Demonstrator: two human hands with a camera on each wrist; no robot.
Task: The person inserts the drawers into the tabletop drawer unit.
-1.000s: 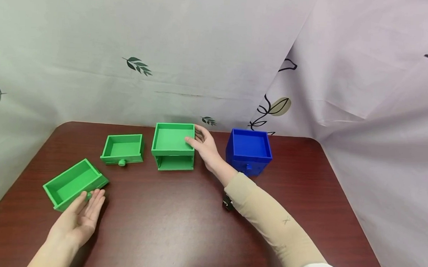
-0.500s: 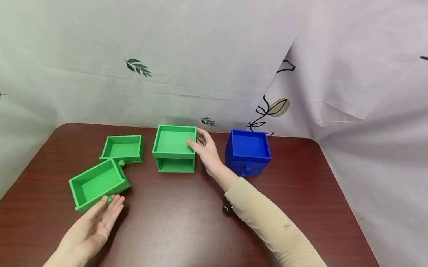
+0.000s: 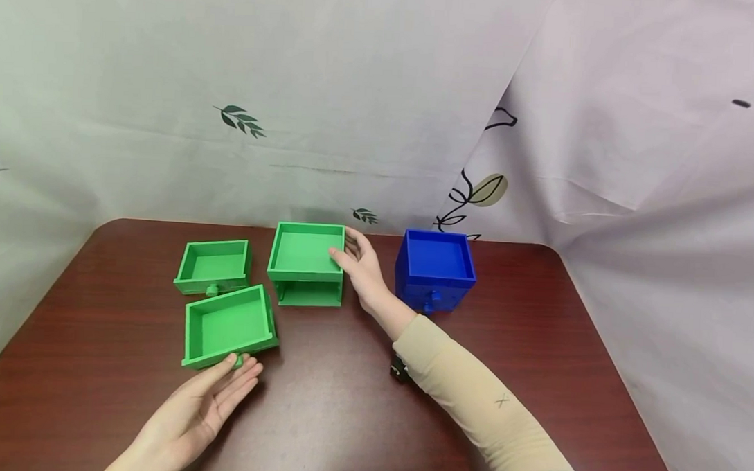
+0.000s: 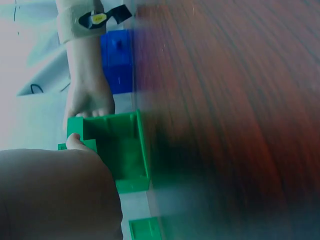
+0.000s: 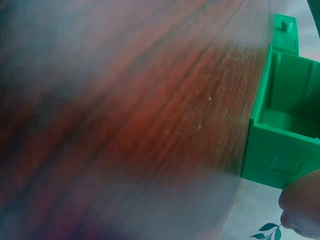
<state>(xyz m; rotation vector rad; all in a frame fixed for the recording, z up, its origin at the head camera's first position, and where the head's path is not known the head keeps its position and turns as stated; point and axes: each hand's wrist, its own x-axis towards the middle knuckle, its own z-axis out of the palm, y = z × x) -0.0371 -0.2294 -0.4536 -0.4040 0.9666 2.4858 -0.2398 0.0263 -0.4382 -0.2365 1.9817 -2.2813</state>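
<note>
In the head view my left hand pinches the small round knob of a green drawer between thumb and fingers. The drawer hangs tilted above the table, in front of a second green drawer that lies at the back left. My right hand grips the right side of a green cabinet, thumb over the rim of its tray-like top. The cabinet's front is open and shows a hollow bay. In the right wrist view the cabinet stands beside part of my right hand.
To the right of my right hand stands a blue cabinet with knobs on its front. The dark red wooden table has its back edge against a patterned cloth. A black object on my right wrist shows below the forearm.
My left hand has carried the green drawer rightward across the table, from the far left to near the cabinet, turning it squarer to the front. The right hand keeps its grip.
</note>
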